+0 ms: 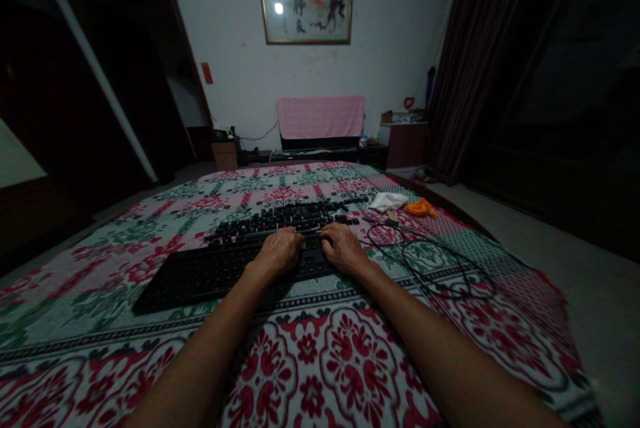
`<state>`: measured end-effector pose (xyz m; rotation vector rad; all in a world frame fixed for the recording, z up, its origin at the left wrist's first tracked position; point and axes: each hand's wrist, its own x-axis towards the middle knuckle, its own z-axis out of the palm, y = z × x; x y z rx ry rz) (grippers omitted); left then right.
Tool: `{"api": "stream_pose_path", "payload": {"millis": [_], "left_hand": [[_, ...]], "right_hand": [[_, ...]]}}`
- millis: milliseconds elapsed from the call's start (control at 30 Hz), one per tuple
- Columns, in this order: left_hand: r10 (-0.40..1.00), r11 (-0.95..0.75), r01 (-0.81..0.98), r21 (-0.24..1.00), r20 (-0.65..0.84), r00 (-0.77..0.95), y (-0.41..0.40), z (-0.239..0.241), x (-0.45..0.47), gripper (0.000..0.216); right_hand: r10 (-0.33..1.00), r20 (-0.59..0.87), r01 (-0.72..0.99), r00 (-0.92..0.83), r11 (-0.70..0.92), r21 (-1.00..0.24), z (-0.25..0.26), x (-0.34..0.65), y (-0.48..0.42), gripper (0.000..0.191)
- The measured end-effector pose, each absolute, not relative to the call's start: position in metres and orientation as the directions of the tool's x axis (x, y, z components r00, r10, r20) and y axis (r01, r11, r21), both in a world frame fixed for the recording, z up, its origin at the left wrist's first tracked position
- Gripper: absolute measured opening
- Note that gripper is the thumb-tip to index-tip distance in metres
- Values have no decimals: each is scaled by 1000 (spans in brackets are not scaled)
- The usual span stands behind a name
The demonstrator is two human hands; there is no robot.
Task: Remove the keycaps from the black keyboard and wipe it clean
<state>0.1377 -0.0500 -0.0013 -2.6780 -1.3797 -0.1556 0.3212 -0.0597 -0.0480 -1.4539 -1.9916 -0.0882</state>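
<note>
A black keyboard (200,275) lies at a slant on the patterned bedspread, its keycaps off and rows of bare key posts showing. My left hand (280,249) rests over its right half, fingers bent and pressed together; whatever they pinch is too small or hidden to name. Curled over the upper part of the keyboard's right end is my right hand (344,247), its fingertips near those of the left. Just behind the keyboard, loose black keycaps (270,218) are spread in a long heap, partly hidden by my hands.
A black cable (425,261) lies in loops right of the keyboard. Beyond it are a white cloth (389,201) and an orange cloth-like bundle (421,207). The bedspread (310,361) covers the bed. A pink cloth (320,117) drapes a flat object by the far wall.
</note>
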Motion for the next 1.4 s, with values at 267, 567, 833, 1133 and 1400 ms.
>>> {"api": "stream_pose_path", "payload": {"millis": [267,567,833,1133,1400], "left_hand": [[834,-551,819,160,97,543,-38,5,127,26],[861,-500,866,22,118,494,-40,0,132,30],[789,-611,765,206,75,610,-37,6,126,27],[792,-603,798,-7,111,600,-45,4,136,32],[798,-593,805,16,142,585,-48,9,140,29]], "right_hand": [[828,536,873,-166,376,-310,-49,322,-60,19],[842,516,878,-155,357,-318,-45,320,-63,19],[851,502,880,-156,351,-321,-41,319,-65,20],[850,504,880,-153,349,-321,-43,319,-64,20],[850,504,877,-155,353,-326,-43,319,-64,19]]}}
